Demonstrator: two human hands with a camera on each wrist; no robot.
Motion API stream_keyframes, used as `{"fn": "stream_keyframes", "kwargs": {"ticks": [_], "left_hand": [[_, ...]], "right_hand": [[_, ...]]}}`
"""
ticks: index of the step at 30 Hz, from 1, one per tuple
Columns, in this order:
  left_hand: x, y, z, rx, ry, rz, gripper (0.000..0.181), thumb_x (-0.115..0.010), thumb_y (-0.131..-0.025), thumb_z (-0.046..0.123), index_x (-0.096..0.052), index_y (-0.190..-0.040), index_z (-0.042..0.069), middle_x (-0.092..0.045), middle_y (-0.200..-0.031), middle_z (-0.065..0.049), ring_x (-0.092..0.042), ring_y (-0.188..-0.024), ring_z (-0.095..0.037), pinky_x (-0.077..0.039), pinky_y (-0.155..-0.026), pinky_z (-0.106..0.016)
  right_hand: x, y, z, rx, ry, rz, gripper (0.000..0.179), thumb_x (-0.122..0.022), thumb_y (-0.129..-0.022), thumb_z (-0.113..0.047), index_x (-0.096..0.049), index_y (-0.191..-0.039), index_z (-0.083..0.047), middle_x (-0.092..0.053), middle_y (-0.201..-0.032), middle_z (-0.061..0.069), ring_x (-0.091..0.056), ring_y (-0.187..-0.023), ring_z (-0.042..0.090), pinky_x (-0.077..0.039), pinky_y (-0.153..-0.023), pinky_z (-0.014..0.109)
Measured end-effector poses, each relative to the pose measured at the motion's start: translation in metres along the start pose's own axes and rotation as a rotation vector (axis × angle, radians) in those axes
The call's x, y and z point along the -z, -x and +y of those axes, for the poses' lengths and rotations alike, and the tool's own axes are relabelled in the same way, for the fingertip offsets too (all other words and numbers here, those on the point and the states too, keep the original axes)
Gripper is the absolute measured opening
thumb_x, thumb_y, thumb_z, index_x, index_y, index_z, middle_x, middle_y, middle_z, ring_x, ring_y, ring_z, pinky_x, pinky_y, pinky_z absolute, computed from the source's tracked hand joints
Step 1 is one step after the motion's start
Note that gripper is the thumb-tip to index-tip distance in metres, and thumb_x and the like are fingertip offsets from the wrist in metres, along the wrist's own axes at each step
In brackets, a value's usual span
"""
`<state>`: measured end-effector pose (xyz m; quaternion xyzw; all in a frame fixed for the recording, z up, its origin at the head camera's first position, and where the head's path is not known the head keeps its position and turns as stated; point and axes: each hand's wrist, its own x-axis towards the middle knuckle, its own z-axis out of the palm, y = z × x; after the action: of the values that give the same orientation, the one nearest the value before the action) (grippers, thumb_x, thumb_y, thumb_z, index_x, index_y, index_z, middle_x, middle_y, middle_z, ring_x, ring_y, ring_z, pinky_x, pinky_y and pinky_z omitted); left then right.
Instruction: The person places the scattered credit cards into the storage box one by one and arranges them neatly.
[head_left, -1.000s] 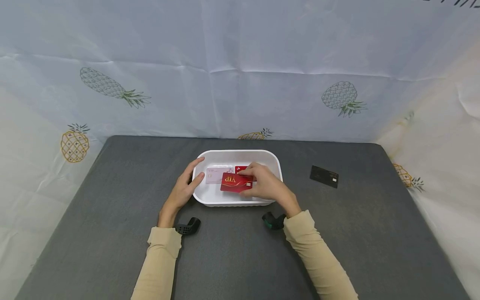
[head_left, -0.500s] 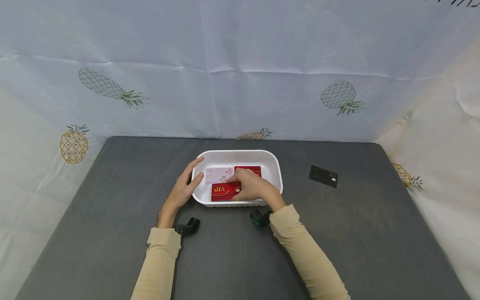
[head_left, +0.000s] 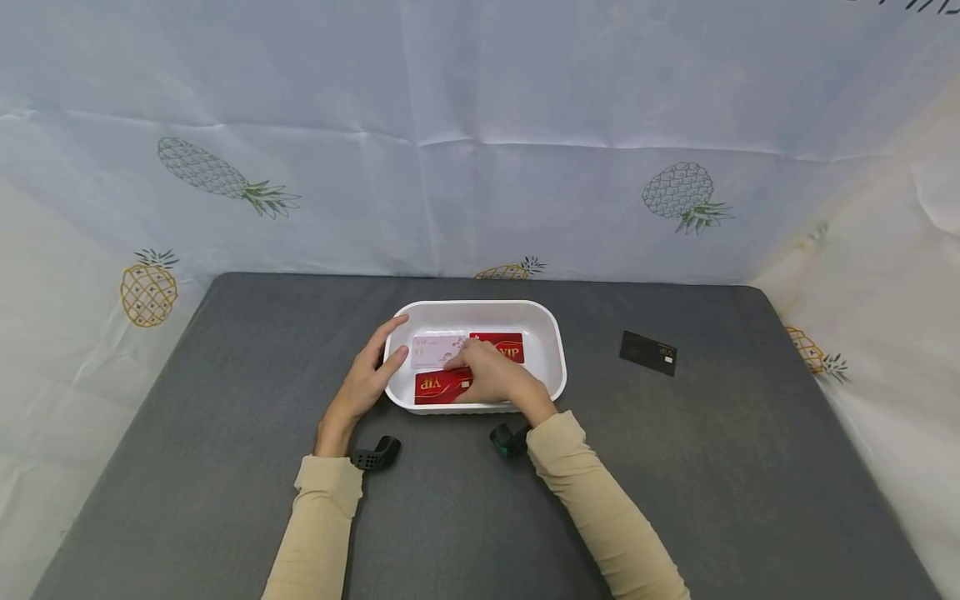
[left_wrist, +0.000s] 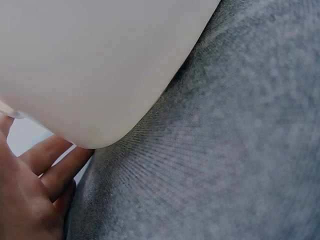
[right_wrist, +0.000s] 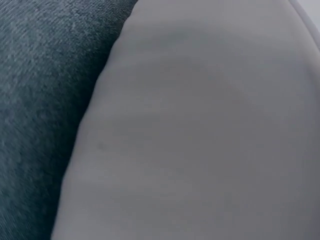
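Observation:
In the head view a white plastic tray (head_left: 551,354) holds a pink VIP card (head_left: 431,352) and a red VIP card (head_left: 513,346) side by side at the back. My left hand (head_left: 363,382) grips the tray's left end, thumb over the rim; in the left wrist view its fingers (left_wrist: 70,167) lie against the outer wall. Reaching over the front rim, my right hand (head_left: 495,377) pinches a second red VIP card (head_left: 438,387) by its right end, low in the tray near the front wall. That card's right edge is hidden by the hand.
A black VIP card (head_left: 648,352) lies to the right of the tray on the dark grey table (head_left: 720,467). Behind the table hangs a pale cloth (head_left: 480,200) printed with pineapples. The right wrist view shows mostly the tray's outer wall (right_wrist: 190,130).
My right hand has moved left and toward me, lowering the red VIP card into the tray's front left, uncovering the red card behind. The left hand stays in place.

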<state>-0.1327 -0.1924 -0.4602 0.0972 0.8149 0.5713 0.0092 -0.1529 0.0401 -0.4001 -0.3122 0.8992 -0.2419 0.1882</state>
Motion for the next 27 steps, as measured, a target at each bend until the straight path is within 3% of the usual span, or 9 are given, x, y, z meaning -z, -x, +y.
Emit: {"fn": "stream_keyframes", "kwargs": {"ticks": [14, 27], "left_hand": [[0.0, 0.0, -0.001, -0.013, 0.008, -0.003, 0.055, -0.052, -0.105, 0.021, -0.037, -0.157, 0.014, -0.034, -0.165, -0.014, -0.034, -0.15, -0.036, -0.025, -0.12, -0.063], [0.0, 0.0, -0.001, -0.012, 0.02, -0.004, 0.054, -0.052, -0.105, 0.022, -0.038, -0.157, 0.014, -0.035, -0.164, -0.014, -0.036, -0.148, -0.035, -0.026, -0.119, -0.063]], "right_hand": [[-0.014, -0.008, 0.006, 0.044, -0.021, 0.05, 0.051, -0.087, -0.081, -0.018, -0.072, -0.128, -0.006, -0.068, -0.12, 0.013, -0.055, -0.109, 0.024, -0.045, -0.095, 0.04], [-0.013, -0.01, 0.007, 0.004, -0.168, 0.078, 0.05, -0.084, -0.084, -0.029, -0.072, -0.128, -0.01, -0.07, -0.124, 0.009, -0.055, -0.11, 0.02, -0.047, -0.095, 0.037]]}}
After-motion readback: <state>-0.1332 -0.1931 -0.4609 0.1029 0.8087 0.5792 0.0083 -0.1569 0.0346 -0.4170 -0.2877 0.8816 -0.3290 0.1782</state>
